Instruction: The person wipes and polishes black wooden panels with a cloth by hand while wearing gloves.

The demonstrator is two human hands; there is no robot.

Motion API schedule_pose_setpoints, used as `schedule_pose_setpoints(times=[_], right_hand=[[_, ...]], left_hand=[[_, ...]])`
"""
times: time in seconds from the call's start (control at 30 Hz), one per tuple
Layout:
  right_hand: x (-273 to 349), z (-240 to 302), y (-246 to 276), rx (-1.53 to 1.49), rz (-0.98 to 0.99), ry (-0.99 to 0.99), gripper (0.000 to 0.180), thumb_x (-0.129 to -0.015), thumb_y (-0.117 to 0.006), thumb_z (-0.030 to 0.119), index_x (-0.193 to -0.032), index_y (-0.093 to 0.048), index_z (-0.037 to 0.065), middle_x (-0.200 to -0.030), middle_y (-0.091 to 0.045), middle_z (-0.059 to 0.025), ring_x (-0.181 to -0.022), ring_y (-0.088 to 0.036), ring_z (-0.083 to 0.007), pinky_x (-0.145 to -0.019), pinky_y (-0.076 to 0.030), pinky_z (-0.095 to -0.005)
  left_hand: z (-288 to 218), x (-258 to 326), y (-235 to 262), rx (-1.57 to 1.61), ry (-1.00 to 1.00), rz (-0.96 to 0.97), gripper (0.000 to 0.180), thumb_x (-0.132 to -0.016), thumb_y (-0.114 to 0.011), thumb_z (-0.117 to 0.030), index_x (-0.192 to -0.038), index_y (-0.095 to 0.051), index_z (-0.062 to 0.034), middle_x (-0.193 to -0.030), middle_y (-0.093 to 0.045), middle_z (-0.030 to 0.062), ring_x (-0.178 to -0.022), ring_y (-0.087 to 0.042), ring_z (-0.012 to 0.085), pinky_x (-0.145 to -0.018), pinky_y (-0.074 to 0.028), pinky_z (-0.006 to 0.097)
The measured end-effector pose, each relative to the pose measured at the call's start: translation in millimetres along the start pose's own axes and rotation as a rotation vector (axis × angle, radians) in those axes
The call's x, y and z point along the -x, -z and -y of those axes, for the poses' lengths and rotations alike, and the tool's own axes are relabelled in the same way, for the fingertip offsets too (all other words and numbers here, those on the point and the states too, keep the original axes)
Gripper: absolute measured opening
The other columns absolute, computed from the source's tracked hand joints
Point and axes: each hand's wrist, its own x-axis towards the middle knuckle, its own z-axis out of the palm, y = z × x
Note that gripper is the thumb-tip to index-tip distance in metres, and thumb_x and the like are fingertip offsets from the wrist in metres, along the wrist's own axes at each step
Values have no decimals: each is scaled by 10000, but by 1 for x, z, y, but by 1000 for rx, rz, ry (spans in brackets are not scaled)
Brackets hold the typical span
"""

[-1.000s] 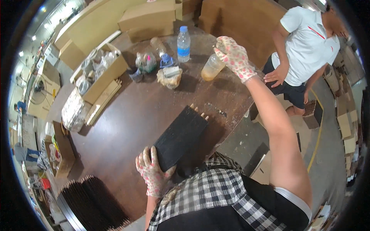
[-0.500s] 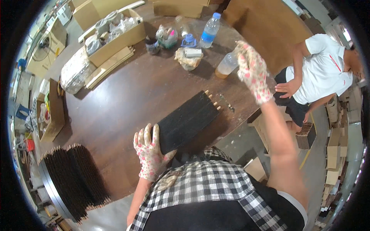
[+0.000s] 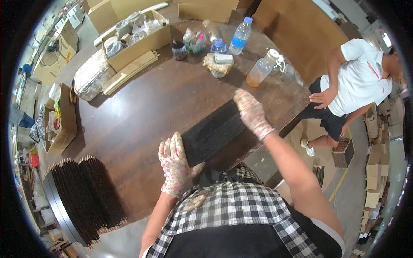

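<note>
A flat black board (image 3: 211, 131) lies slantwise on the brown table in front of me. Pressed against its near left end is my left hand (image 3: 175, 167), in a spotted glove, its fingers spread and its thumb along the near edge. At the board's far right end my right hand (image 3: 251, 112), gloved alike, has its fingers closed over the corner. It covers the wooden pegs there, and whatever its fingertips hold is hidden. Beyond that hand stands a clear bottle (image 3: 261, 69) with amber liquid at the bottom and a pale top.
A stack of black boards with wooden pegs (image 3: 81, 198) stands at the table's left. Farther back are a carton of bags (image 3: 137, 49), a wrapped bundle (image 3: 92, 79), a blue-capped water bottle (image 3: 241, 36) and a small cup (image 3: 178, 50). A person in white (image 3: 361, 73) stands at the right.
My right hand has left the amber-liquid bottle and come down toward me onto the board's pegged end. The left hand stays at the other end of the board.
</note>
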Motion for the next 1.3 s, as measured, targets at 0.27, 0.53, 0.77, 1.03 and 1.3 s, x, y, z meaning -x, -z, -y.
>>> schedule_pose_setpoints(times=[0.27,0.53,0.77,1.03,1.3], right_hand=[[-21,82,49,-356,-201,-293,212,-992,-531,240,-1104,-626,86,-987,-714,-84,-800,-702,-209,-688,-580,-320],[1,95,-9,495,396,129,532,-994,-345,245,-1492,-303,63,-1574,-262,-139,-1444,-274,-325,-1165,-186,-545],[17,181,-11,116,451,228,616,-991,-297,359,-1467,-304,-32,-1536,-300,-230,-1439,-263,-375,-1173,-167,-538],[-3,60,-15,512,287,-72,529,-963,-350,187,-1449,-342,-21,-1514,-326,-246,-1425,-287,-384,-1150,-232,-552],[-4,38,-5,595,34,67,391,-938,-391,152,-1290,-483,9,-1319,-541,-205,-1240,-503,-367,-1040,-387,-545]], left_hand=[[15,17,27,15,76,203,1174,-595,-853,-432,-1475,-237,39,-1505,-273,240,-1418,-213,417,-1162,-138,531],[25,22,7,126,5,48,1099,-586,-842,-324,-1444,-272,59,-1443,-354,234,-1332,-328,426,-1113,-246,552],[27,22,-4,152,-11,33,1111,-577,-847,-317,-1447,-270,61,-1456,-344,241,-1336,-322,434,-1115,-235,556],[22,21,8,151,25,69,1144,-577,-840,-300,-1460,-219,79,-1441,-329,257,-1354,-299,437,-1135,-222,542],[19,16,5,140,-8,-4,1113,-588,-832,-295,-1456,-243,79,-1435,-353,263,-1335,-325,452,-1125,-241,544]])
